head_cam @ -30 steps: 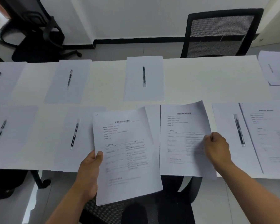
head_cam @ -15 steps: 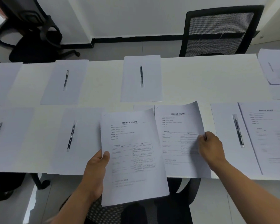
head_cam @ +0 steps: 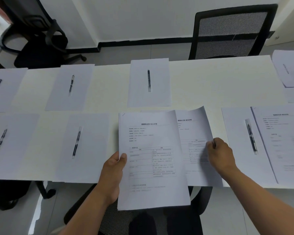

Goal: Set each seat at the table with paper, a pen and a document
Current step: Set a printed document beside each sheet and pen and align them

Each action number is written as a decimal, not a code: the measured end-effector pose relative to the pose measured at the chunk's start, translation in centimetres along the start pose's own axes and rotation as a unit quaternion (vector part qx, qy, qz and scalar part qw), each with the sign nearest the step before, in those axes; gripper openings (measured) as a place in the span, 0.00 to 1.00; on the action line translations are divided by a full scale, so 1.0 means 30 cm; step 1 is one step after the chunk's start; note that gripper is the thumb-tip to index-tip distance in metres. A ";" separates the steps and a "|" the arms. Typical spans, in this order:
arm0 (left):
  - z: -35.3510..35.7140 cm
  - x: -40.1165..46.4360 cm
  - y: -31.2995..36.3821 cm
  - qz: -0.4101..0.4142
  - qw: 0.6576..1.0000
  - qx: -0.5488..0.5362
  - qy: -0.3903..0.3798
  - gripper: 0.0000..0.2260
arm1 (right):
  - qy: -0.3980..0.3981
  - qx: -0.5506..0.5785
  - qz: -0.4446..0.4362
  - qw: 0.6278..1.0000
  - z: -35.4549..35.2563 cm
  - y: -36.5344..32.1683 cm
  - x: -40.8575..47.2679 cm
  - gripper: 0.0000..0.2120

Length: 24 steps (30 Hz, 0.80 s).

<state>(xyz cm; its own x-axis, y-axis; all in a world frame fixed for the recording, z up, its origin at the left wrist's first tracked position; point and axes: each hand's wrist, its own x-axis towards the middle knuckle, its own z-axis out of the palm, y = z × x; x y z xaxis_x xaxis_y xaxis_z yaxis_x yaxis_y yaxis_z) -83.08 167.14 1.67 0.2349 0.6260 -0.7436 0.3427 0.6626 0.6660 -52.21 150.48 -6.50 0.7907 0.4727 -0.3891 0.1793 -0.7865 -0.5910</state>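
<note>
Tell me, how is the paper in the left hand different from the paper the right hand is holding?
The left hand grips a printed stack lifted off the table, hanging past its near edge; the right hand pinches a single printed sheet lying on the table, far corner curling up. The stack shows its whole page; the sheet is half hidden behind it. Both are white with the same heading and table layout.

My one head-worn camera looks forward and down, close over the near edge of the table (head_cam: pixel 210 78).
</note>
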 end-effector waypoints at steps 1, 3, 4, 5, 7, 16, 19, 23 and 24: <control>0.003 -0.002 0.002 0.000 1.000 0.001 0.000 0.13 | -0.001 0.001 0.001 1.000 0.000 0.001 -0.001 0.16; 0.008 -0.009 0.006 0.001 1.000 -0.003 -0.001 0.13 | -0.001 0.002 0.005 1.000 -0.003 -0.001 -0.004 0.16; 0.010 -0.012 0.007 0.001 1.000 -0.004 -0.002 0.13 | -0.001 0.004 0.007 1.000 -0.005 -0.001 -0.007 0.16; 0.012 -0.017 0.009 0.003 1.000 -0.004 -0.002 0.13 | -0.001 0.004 0.008 1.000 -0.009 -0.001 -0.010 0.16; 0.017 -0.029 0.012 0.006 1.000 -0.003 -0.002 0.13 | 0.004 0.005 0.010 1.000 -0.022 -0.003 -0.021 0.15; 0.047 -0.096 0.042 0.028 1.000 -0.007 0.006 0.12 | 0.040 0.007 -0.044 0.998 -0.077 -0.049 -0.086 0.09; 0.063 -0.131 0.052 0.039 0.999 -0.013 0.013 0.12 | -0.002 0.028 -0.090 0.996 -0.086 -0.108 -0.134 0.16; 0.078 -0.182 0.054 0.047 0.998 -0.023 0.019 0.12 | -0.067 0.124 -0.086 0.986 -0.106 -0.191 -0.205 0.25; 0.079 -0.203 0.055 0.051 0.998 -0.029 0.022 0.12 | -0.083 0.143 -0.085 0.983 -0.113 -0.213 -0.225 0.26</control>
<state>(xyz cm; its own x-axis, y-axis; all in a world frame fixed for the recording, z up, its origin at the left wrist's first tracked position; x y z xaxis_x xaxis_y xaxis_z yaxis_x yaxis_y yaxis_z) -81.79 163.44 7.15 0.2255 0.7083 -0.6689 0.2660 0.6157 0.7417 -56.73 150.96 2.29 0.6536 0.6636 -0.3638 0.1098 -0.5588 -0.8220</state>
